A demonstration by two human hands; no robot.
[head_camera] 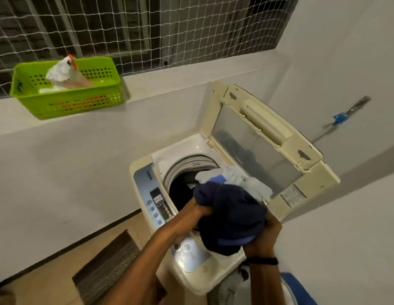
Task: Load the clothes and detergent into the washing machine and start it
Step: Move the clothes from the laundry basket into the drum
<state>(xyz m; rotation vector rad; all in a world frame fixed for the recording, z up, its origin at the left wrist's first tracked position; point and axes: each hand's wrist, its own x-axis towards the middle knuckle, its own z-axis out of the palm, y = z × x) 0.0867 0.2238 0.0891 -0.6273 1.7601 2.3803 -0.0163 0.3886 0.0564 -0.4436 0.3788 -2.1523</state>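
Top-load washing machine [192,276] against the wall, lid [261,130] folded up and open, drum [184,188] dark inside. Both hands carry one bundle of clothes [232,219] right over the drum opening: navy garment in front, light grey-white pieces with a bit of blue at the far side, nearest the lid. Bundle is not in the drum, it sits above the rim, covering the right part of the opening.

Left hand [197,211] clenched into the navy fabric at the bundle's left edge, fingers buried in cloth. Right hand [270,233] grips the bundle's lower right from underneath, dark band [261,260] on the wrist.

Control panel [160,206] with round buttons runs along the machine's left side, partly behind the left forearm.

Green perforated basket [66,88] on the ledge [169,81] upper left, well apart from the machine, holding a white pouch with orange top [64,70], probably detergent, label unreadable. Netting [147,29] over the window behind it. Blue-fitted tap [339,117] on the right wall.
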